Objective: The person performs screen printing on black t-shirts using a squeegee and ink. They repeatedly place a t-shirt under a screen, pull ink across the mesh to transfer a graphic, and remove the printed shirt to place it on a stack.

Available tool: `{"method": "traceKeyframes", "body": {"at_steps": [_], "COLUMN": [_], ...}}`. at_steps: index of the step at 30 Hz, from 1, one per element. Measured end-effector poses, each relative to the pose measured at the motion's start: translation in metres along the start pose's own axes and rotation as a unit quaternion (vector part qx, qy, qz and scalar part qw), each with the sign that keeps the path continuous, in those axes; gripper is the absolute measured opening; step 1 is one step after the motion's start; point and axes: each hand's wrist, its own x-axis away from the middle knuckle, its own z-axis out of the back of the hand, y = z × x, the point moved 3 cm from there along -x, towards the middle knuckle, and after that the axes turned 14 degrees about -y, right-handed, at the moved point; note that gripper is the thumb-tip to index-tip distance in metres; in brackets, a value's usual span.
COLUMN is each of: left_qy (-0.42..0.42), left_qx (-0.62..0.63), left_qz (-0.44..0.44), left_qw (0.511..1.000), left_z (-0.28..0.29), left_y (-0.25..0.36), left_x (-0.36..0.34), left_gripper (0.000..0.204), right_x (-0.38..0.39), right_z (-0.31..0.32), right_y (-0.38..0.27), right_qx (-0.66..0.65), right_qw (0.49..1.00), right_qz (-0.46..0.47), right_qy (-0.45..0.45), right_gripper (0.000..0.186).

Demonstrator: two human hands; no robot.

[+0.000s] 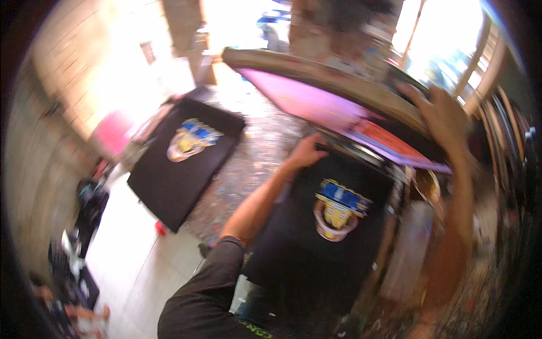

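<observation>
A black cloth with a blue, yellow and brown printed picture lies flat on a board in front of me. My left hand rests at the far left corner of this cloth, its thumb and fingers a little apart. Beyond it, a wood-framed printing screen is tilted up, its pink and orange underside showing. My right hand, smeared by motion, grips the right part of that frame. A second black cloth with a similar picture lies on a board to the left.
A paint-stained table runs between the two boards. A round tin and a clear plastic piece sit to the right. Something pink stands at the far left. People in dark clothes are at the lower left, by the pale floor.
</observation>
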Motion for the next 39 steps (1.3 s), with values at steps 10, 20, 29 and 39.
{"method": "traceKeyframes", "body": {"at_steps": [10,20,29,39], "left_qy": [0.53,-0.204,-0.182,-0.28], "left_qx": [-0.463,-0.066,-0.187,-0.351], "left_qz": [0.298,-0.388,-0.17,0.033], "left_qw": [0.645,0.897,0.95,0.893], "left_z": [0.308,-0.288,-0.147,-0.034], "left_y": [0.056,0.196,0.145,0.066], "left_x": [0.385,0.197,0.235,0.258], "left_gripper": [0.039,0.059,0.046,0.08], "right_x": [0.0,0.012,0.027,0.004], "right_z": [0.005,-0.02,-0.007,0.022], "right_y": [-0.008,0.01,0.017,-0.002], "right_qx": [-0.043,0.015,-0.048,-0.1], "right_qw": [0.998,0.999,0.993,0.992], "right_qz": [-0.037,0.042,0.064,0.023], "right_qy": [0.022,0.031,0.089,-0.074], "right_gripper": [0.088,0.079,0.085,0.075]}}
